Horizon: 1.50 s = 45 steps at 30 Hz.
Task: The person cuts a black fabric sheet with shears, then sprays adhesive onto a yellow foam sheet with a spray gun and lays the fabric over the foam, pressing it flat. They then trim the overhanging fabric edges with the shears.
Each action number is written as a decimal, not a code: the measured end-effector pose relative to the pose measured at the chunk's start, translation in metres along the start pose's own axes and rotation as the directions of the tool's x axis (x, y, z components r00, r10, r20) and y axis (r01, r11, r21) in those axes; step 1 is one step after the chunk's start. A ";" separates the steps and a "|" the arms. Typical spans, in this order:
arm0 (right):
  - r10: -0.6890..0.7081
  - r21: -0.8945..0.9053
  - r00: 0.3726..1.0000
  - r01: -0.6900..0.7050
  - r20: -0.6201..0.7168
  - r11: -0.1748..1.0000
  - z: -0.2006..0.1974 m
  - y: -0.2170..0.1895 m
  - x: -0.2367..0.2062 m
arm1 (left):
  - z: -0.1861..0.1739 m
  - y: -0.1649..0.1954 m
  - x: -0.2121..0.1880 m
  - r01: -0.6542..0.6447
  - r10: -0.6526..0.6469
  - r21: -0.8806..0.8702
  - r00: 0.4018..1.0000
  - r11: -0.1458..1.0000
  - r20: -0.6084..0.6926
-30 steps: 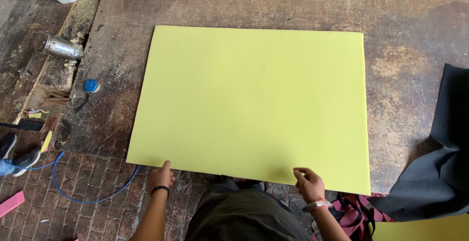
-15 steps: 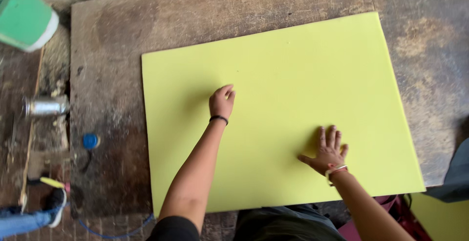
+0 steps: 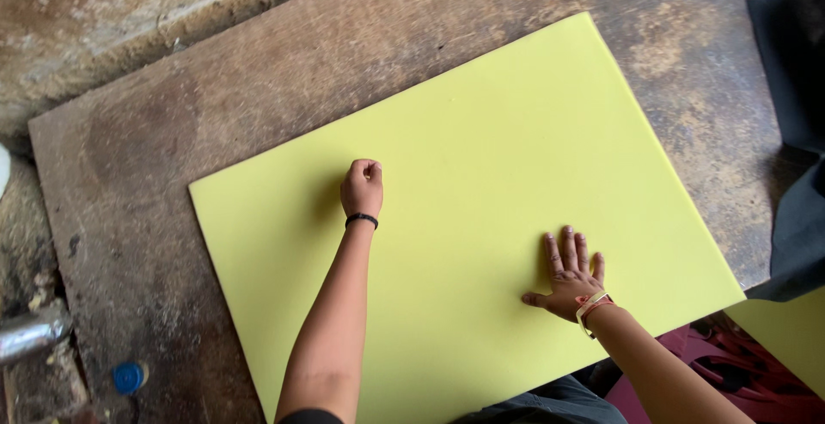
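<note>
A large yellow-green foam sheet (image 3: 481, 175) lies flat on a worn brown wooden board (image 3: 172, 158). My left hand (image 3: 362, 187) rests on the sheet left of its middle, curled into a fist with nothing in it; a black band circles that wrist. My right hand (image 3: 568, 272) lies palm down on the sheet near its lower right part, fingers spread and pointing away from me. A light bracelet with a red strap sits on the right wrist.
Dark fabric (image 3: 799, 132) drapes at the right edge. A second yellow-green sheet (image 3: 786, 334) shows at lower right, beside red material (image 3: 730, 372). A metal cylinder (image 3: 30, 334) and a blue cap (image 3: 129, 378) lie at lower left. Rough concrete (image 3: 103, 20) runs beyond the board.
Both hands went from the sheet's near edge onto its surface. The left hand closed into a fist, the right flattened. The view has shifted right and closer.
</note>
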State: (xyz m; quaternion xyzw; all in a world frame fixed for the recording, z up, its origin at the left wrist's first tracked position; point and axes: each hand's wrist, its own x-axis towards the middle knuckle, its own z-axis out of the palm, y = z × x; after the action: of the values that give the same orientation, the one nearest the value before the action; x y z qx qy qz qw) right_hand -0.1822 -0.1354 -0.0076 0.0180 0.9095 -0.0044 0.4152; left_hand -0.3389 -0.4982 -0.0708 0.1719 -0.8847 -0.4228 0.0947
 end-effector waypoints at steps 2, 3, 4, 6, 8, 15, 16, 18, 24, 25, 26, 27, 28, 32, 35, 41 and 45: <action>0.000 0.013 1.000 0.000 0.014 1.000 -0.004 0.001 -0.003 | 0.013 0.008 -0.009 0.060 -0.050 -0.154 0.996 0.986 0.069; 0.000 0.019 1.000 0.000 0.025 1.000 -0.006 0.002 -0.005 | 0.025 0.016 -0.019 0.082 -0.060 -0.197 0.992 0.977 0.114; -0.018 0.035 0.999 0.017 0.031 0.999 -0.007 0.003 -0.007 | 0.036 0.025 -0.031 0.103 -0.065 -0.236 0.985 0.966 0.162; -0.043 0.077 0.998 0.040 0.046 0.996 -0.009 0.007 -0.009 | 0.061 0.044 -0.068 0.062 0.006 -0.314 0.977 0.947 0.213; -0.084 0.093 0.995 0.079 0.053 0.993 -0.009 0.013 -0.011 | 0.081 0.062 -0.105 0.196 -0.066 -0.340 0.932 0.920 0.357; -0.381 0.153 0.923 0.370 0.048 0.916 -0.006 0.069 -0.020 | 0.131 0.126 -0.244 0.528 -0.199 -0.461 0.783 0.713 0.589; -0.445 0.197 0.894 0.427 0.052 0.882 -0.007 0.083 -0.017 | 0.135 0.133 -0.259 0.570 -0.252 -0.449 0.768 0.689 0.589; -0.596 0.312 0.796 0.596 -0.105 0.740 -0.008 0.119 -0.010 | 0.136 0.144 -0.284 0.543 -0.265 -0.454 0.798 0.707 0.541; -0.328 0.808 0.925 0.339 -0.193 0.482 0.005 0.305 0.007 | 0.170 0.204 -0.352 0.580 -0.399 -0.573 0.815 0.579 0.421; -0.276 0.840 0.936 0.323 -0.217 0.435 0.011 0.332 0.008 | 0.174 0.213 -0.362 0.576 -0.408 -0.586 0.817 0.570 0.407; -0.225 0.867 0.945 0.311 -0.238 0.389 0.017 0.357 0.011 | 0.180 0.221 -0.370 0.567 -0.395 -0.605 0.824 0.559 0.406; -0.175 0.905 0.965 0.246 -0.195 0.348 0.024 0.373 0.012 | 0.183 0.229 -0.375 0.556 -0.383 -0.623 0.831 0.550 0.404; -0.132 0.936 0.981 0.176 -0.142 0.305 0.032 0.387 0.013 | 0.185 0.237 -0.381 0.547 -0.376 -0.640 0.837 0.539 0.398; -0.206 0.988 0.972 0.133 -0.115 0.076 0.050 0.395 0.029 | 0.174 0.259 -0.391 0.584 -0.412 -0.551 0.812 0.597 0.414; -0.268 0.990 0.960 0.107 -0.079 0.091 0.052 0.368 0.039 | 0.153 0.268 -0.398 0.556 -0.376 -0.500 0.826 0.664 0.419; -0.453 0.934 0.890 0.200 -0.047 0.296 0.026 0.275 0.036 | 0.096 0.261 -0.424 0.566 -0.502 -0.443 0.823 0.695 0.265; -0.544 0.880 0.837 0.306 -0.067 0.364 0.000 0.210 0.012 | 0.041 0.236 -0.450 0.613 -0.627 -0.488 0.763 0.622 0.158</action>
State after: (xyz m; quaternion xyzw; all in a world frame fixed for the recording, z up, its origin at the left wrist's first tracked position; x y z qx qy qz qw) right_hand -0.1823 0.0749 -0.0154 -0.0145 0.6965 -0.5690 0.4369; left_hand 0.0105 -0.1583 0.0775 0.4398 -0.6239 -0.6460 -0.0025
